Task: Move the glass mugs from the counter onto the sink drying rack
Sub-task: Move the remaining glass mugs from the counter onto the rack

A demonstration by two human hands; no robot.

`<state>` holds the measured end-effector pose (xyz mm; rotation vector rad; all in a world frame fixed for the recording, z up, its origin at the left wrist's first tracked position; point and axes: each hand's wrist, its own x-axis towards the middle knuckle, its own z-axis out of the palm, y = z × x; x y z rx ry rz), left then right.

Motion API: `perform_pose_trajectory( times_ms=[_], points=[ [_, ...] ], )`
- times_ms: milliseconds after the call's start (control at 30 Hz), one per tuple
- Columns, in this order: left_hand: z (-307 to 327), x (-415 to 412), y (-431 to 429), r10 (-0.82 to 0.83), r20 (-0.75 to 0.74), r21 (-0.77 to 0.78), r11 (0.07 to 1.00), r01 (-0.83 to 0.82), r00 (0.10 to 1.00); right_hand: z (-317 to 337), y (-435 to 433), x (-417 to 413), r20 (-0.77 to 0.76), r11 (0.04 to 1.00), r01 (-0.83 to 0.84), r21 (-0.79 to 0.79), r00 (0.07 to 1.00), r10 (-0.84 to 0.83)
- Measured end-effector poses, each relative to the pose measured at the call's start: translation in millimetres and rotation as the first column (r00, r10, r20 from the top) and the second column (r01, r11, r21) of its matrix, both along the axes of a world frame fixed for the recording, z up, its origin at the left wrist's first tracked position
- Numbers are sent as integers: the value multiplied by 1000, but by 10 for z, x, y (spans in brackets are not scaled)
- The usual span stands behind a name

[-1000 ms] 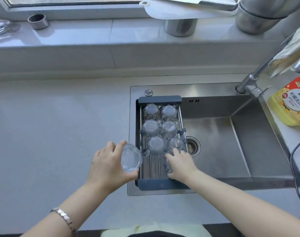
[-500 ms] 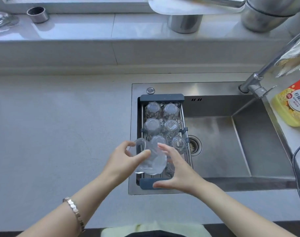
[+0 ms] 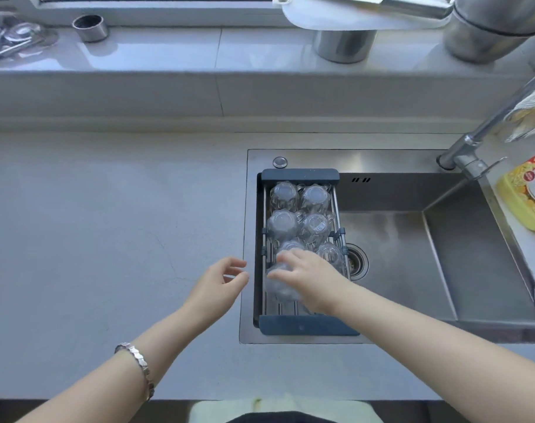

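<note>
Right hand (image 3: 310, 280) grips a glass mug (image 3: 280, 283) over the drying rack (image 3: 309, 326) near its front edge, seemingly to fill the last gap; left hand (image 3: 218, 288) hangs empty, fingers loosely spread, beside the rack's left edge

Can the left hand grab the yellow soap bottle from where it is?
Probably not. The left hand hangs open over the counter, while the yellow bottle stands far across the sink, with the right arm in between.

Head-worn view, steeply downward, close over sink (image 3: 443, 166) and counter (image 3: 107, 224)
</note>
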<state>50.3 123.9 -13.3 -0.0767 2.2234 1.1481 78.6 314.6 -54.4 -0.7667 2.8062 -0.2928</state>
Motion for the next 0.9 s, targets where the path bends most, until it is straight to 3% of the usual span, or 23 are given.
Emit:
perform_pose_trajectory(
  times_ms=[67, 200, 467, 700, 900],
  points=[
    [-20, -5, -68, 15, -26, -4, 1000, -15, 1000, -6, -133, -55, -7, 976, -88, 201, 996, 91],
    [-51, 6, -165, 36, -52, 11, 999, -35, 998, -218, -298, -29, 167, 942, -215, 258, 970, 176],
    [-76, -24, -213, 31, -58, -5, 1000, -31, 998, -328, -165, 21, 311, 996, -84, 18, 947, 74],
    [-99, -100, -81, -26, -52, -17, 1000, 25, 998, -380, -159, 99, 313, 1000, -19, -22, 949, 25],
    [-96, -223, 35, -52, -57, -45, 998, 49, 997, -243, 23, 152, 327, 964, 214, -156, 932, -155]
  ],
)
